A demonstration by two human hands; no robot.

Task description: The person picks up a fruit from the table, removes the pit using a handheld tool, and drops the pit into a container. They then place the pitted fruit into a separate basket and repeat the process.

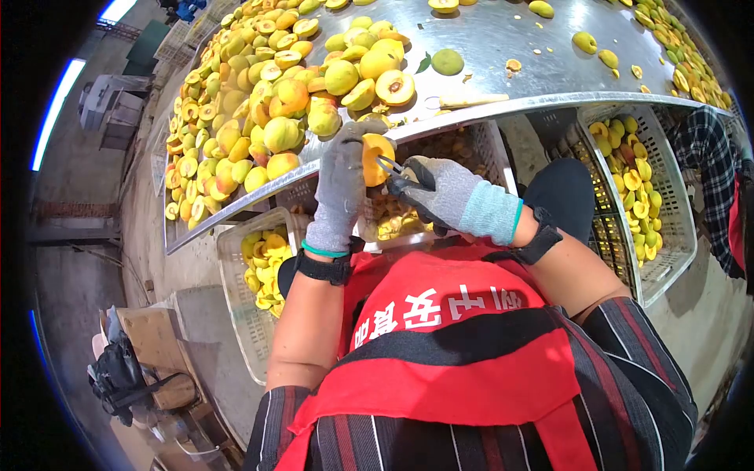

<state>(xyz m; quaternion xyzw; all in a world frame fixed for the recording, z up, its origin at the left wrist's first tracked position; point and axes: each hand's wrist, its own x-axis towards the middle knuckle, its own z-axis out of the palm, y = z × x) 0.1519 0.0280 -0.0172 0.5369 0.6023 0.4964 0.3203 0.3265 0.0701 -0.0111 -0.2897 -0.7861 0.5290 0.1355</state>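
Note:
A grey glove with a green-edged cuff covers my left hand (342,177), whose fingers are closed round a yellow peach half (377,159) at the table's front edge. From the right, my right hand (440,188), gloved in grey with a teal cuff, grips a small metal tool (388,165). The tool's tip is against the peach half's cut face. Behind both hands, whole and halved peaches (279,133) are piled on the metal table. Below the hands, a white crate (493,153) holds peach scraps.
A knife with a pale handle (473,100) lies near the edge of the metal table (503,63). Crates of peach halves stand at left (236,298) and right (667,259). A co-worker's plaid sleeve (707,180) shows at far right. Bags and boxes (149,345) sit lower left.

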